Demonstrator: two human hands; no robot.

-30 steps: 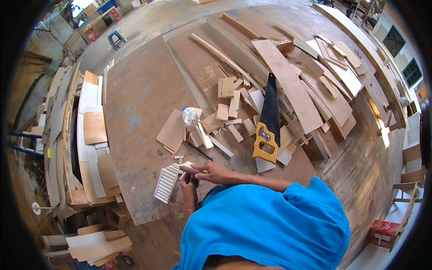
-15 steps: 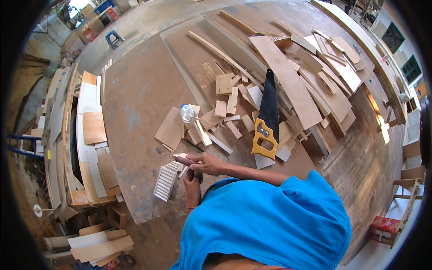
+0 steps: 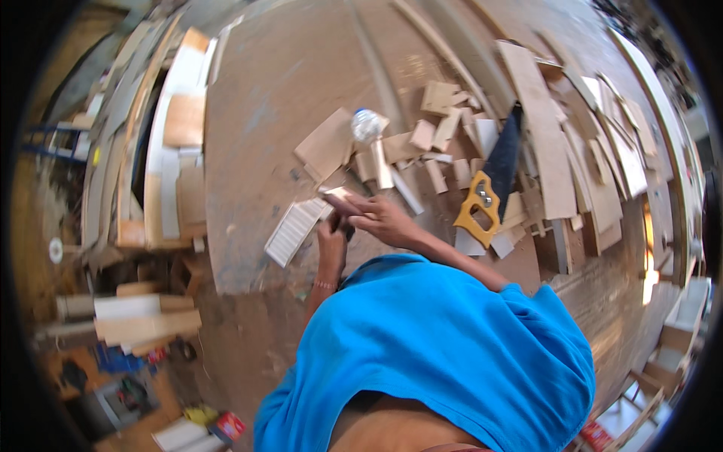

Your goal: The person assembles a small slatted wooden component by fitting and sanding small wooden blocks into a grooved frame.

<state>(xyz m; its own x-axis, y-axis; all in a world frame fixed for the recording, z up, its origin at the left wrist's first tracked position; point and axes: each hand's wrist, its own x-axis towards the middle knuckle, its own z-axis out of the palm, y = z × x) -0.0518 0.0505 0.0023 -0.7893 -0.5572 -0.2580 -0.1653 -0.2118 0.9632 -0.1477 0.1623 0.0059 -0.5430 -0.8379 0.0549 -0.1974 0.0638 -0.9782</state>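
My right hand (image 3: 385,220) is closed around a reddish-brown, narrow piece (image 3: 339,199), perhaps folded sandpaper or a small block; its kind is not clear. Just below, my left hand (image 3: 331,239) is closed, its fingers partly hidden under the right hand, and what it grips cannot be made out. Beside the left hand lies a small pale slatted wooden panel (image 3: 292,233), tilted on the worktable (image 3: 248,173); its upper end reaches close to the fingers. Both hands are slightly blurred.
A handsaw (image 3: 488,188) with a yellow handle rests on wood offcuts to the right. A clear plastic bottle (image 3: 367,126) with a blue cap stands among wood scraps (image 3: 422,135). Long boards (image 3: 538,135) lie farther right; more panels (image 3: 184,120) are stacked at left.
The view has turned and shifted, so the bench things appear farther right and higher. Both hands stay together beside the slatted panel, the right still gripping the brown piece.
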